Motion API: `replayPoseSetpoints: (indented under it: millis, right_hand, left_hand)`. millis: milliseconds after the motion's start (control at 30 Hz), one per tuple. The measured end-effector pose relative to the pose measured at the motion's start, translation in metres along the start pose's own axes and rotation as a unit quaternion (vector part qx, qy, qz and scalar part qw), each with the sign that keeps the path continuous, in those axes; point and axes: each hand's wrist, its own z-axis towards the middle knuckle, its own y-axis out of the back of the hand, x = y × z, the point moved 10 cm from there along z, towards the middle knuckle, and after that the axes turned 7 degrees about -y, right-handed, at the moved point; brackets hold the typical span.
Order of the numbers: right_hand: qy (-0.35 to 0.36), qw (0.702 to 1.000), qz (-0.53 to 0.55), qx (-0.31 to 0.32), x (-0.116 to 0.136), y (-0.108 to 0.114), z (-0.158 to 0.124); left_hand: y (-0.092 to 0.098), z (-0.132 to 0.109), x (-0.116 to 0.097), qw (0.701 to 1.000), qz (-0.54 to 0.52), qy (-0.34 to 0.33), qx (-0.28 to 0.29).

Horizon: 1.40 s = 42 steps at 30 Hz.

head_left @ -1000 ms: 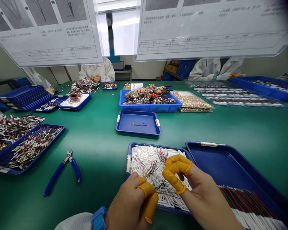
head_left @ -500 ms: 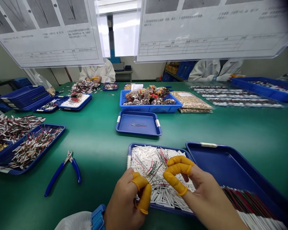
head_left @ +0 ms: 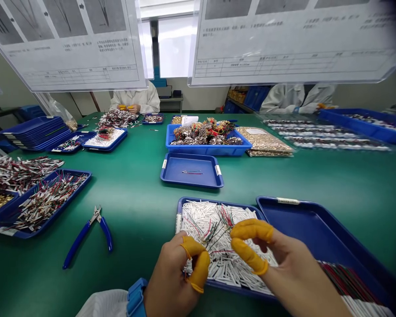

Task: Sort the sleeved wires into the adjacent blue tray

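Both my hands hover over a blue tray (head_left: 178, 210) filled with short white tubes (head_left: 201, 215) and thin red, green and black wires (head_left: 219, 222). My left hand (head_left: 178, 279), with yellow finger cots, is pinched shut on the wire ends near the tray's front left. My right hand (head_left: 277, 264), also in yellow cots, curls its thumb and forefinger near the other ends of the wires; whether it grips them is unclear. A blue wristband sits on my left wrist.
Blue-handled cutters (head_left: 87, 233) lie on the green table to the left. A large blue tray (head_left: 317, 233) with wire bundles sits right, a small tray (head_left: 191, 169) ahead, and a tray of wired parts (head_left: 39, 202) at left. Two people in white coats work at the far side.
My left hand has drawn back slightly toward me with the wire ends. My right hand has shifted a little to the right. The view has tipped slightly.
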Motion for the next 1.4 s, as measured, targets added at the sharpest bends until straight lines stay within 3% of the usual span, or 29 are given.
replayPoseSetpoints:
  millis: [100,233,300,400,467,567,633,800,900,967,1100,1200,1300,1400]
  right_hand:
    - [-0.009,0.998,0.030,0.051,0.009,-0.017,-0.003]
    - [0.010,0.998,0.008,0.056,0.012,-0.019,-0.001]
    - [0.030,0.999,-0.032,0.017,0.008,-0.005,0.002]
    - [0.048,0.987,-0.109,-0.112,0.001,0.033,0.005]
    - [0.095,0.977,-0.155,-0.113,0.006,0.038,0.006]
    - [0.188,0.959,-0.212,0.004,0.015,0.004,-0.001]
    - [0.225,0.941,-0.250,0.045,0.017,-0.022,-0.009]
    - [0.303,0.889,-0.343,0.017,0.026,-0.069,-0.024]
    - [0.325,0.858,-0.397,0.002,0.029,-0.080,-0.026]
    - [0.322,0.853,-0.411,-0.009,0.029,-0.079,-0.025]
    - [0.319,0.861,-0.396,-0.025,0.031,-0.073,-0.025]
    - [0.290,0.907,-0.304,-0.017,0.032,-0.058,-0.020]
    - [0.161,0.975,-0.150,-0.023,0.018,-0.031,-0.004]
    - [0.023,0.998,0.046,-0.038,-0.005,-0.012,0.006]
  left_hand:
    - [0.001,0.002,-0.003,0.999,-0.033,-0.002,0.008]
    - [-0.009,0.005,-0.006,0.992,-0.100,0.009,0.070]
    - [-0.011,0.005,-0.004,0.988,-0.130,0.027,0.083]
    - [-0.010,0.006,0.007,0.977,-0.185,0.075,0.075]
    - [-0.009,0.006,0.017,0.966,-0.224,0.113,0.065]
    - [-0.008,0.005,0.028,0.951,-0.265,0.151,0.044]
    - [-0.008,0.003,0.034,0.947,-0.277,0.163,0.026]
    - [-0.007,-0.001,0.044,0.947,-0.268,0.176,-0.008]
    - [-0.005,0.000,0.045,0.950,-0.259,0.172,-0.013]
    - [-0.003,0.001,0.043,0.959,-0.234,0.159,-0.014]
    - [0.004,0.004,0.030,0.994,-0.057,0.095,0.015]
    - [-0.001,0.003,0.016,0.995,0.071,0.026,0.059]
    - [-0.010,0.001,0.005,0.989,0.111,-0.024,0.090]
    - [-0.019,-0.003,0.008,0.983,0.133,-0.017,0.128]
